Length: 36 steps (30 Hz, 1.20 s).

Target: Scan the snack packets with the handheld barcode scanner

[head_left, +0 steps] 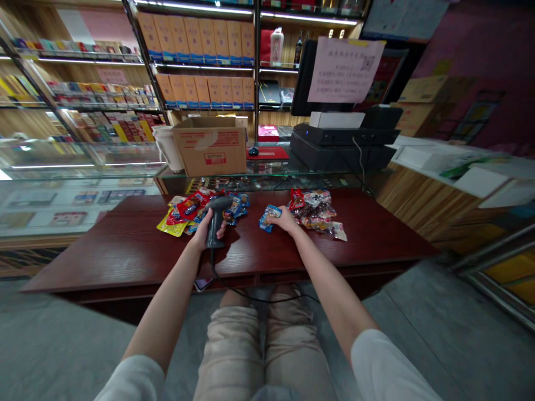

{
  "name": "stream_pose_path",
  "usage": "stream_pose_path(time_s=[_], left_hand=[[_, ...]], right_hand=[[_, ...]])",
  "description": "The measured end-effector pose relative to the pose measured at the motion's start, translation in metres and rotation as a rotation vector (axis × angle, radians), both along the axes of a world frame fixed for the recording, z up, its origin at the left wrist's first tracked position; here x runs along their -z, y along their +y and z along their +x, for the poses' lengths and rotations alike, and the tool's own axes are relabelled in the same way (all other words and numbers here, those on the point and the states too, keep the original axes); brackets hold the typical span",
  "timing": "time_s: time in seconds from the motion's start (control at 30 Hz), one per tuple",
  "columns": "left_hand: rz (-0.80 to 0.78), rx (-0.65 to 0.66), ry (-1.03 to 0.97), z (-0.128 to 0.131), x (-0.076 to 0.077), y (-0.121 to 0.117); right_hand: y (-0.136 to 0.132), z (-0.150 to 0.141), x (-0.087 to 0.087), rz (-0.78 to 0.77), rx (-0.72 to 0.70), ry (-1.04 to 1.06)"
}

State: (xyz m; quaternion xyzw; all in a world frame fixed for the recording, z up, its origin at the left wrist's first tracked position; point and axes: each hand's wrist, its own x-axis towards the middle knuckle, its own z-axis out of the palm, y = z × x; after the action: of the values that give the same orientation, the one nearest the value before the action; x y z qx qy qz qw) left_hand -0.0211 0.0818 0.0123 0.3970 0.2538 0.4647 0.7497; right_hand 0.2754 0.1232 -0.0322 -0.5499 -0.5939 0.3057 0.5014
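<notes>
My left hand is wrapped round the grip of a dark grey barcode scanner, its head tilted over a pile of snack packets in red, yellow and blue. A black cable runs from the scanner's base down past the table edge. In my right hand a small blue snack packet is pinched by its right side, just above or on the tabletop; I cannot tell which. To the right of that hand lies a second heap of snack packets, some red, some clear with dark contents.
The dark red wooden table meets a glass counter behind. On that stand an open cardboard box, a white cup, a mouse and a monitor with a paper sheet. Stocked shelves rise beyond; a wooden counter flanks the right.
</notes>
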Motion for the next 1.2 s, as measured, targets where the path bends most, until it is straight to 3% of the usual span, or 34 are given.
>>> stream_pose_path(time_s=[0.1,0.23,0.37,0.6,0.83,1.0,1.2], left_hand=[[0.016,0.024,0.014,0.001,0.000,-0.001],[0.036,0.110,0.066,0.005,0.001,-0.002],[0.049,0.188,0.106,0.009,0.006,-0.003],[0.070,0.249,0.168,0.013,0.014,-0.004],[0.078,0.260,0.191,0.016,0.013,-0.006],[0.060,0.265,0.177,0.020,0.010,-0.009],[0.076,0.262,0.174,0.027,0.008,-0.015]], right_hand=[[-0.004,0.009,0.002,-0.062,0.087,0.183],[-0.010,0.014,0.003,0.044,0.158,0.537],[-0.016,0.006,-0.001,0.063,0.098,0.672],[-0.026,-0.008,-0.007,-0.089,-0.149,0.660],[-0.021,-0.012,0.002,-0.108,-0.109,0.619],[-0.017,-0.019,0.006,-0.022,-0.002,0.406],[-0.020,-0.025,0.007,0.036,-0.088,0.310]])
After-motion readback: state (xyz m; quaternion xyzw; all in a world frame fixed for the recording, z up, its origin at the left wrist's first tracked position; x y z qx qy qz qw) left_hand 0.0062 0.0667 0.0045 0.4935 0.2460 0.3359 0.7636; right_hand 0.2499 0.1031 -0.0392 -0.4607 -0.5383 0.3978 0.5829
